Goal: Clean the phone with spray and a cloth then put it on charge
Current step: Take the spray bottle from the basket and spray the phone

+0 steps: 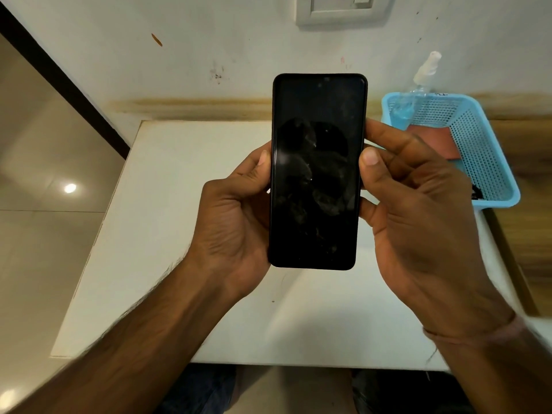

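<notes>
The left hand [236, 216] and right hand [418, 204] each grip a long edge of the upright phone [318, 171] — the spray bottle [418, 82] stands far right in the basket [460, 98], nearer the right hand.

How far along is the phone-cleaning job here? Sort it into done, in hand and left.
Done: nothing yet; the phone has a smudged screen. In hand: the left hand and right hand hold the phone above the table. Left: the spray bottle and reddish cloth lie in the blue basket, so spraying, wiping and charging remain; no charger is plainly visible.
</notes>
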The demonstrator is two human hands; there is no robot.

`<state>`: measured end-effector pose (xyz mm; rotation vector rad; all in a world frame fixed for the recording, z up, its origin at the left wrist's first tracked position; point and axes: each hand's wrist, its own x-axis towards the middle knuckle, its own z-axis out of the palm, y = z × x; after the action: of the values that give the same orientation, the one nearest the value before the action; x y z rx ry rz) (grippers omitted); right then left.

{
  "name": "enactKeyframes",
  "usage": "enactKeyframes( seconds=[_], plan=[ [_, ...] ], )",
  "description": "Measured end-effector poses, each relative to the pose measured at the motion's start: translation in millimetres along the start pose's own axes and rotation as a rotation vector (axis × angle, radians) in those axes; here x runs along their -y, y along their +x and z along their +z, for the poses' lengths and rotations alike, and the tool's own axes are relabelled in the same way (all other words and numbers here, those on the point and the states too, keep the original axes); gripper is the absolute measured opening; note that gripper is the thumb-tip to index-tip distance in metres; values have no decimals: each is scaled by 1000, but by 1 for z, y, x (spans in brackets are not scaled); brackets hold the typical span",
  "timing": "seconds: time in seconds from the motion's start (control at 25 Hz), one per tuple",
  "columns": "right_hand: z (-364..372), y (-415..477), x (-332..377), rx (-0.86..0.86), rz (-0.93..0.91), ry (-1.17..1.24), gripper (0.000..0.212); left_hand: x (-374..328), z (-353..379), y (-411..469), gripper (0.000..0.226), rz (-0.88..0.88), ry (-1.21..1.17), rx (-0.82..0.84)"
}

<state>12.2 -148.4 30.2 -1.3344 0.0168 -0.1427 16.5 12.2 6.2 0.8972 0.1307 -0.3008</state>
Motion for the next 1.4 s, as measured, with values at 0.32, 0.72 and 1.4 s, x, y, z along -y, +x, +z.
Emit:
enactKeyframes(
  seconds=[0.32, 0.72, 1.4],
  plan=[
    [-2, 11, -17, -11, 51, -129, 27, 8, 1, 10, 29, -30, -65, -81],
    [-3, 20, -39, -66, 152, -117, 25, 20, -5, 23, 41, -191, -141, -206],
    [-46, 90, -6, -396, -67, -549, 19, 18, -10, 18, 49, -285, -141, -89]
  ],
)
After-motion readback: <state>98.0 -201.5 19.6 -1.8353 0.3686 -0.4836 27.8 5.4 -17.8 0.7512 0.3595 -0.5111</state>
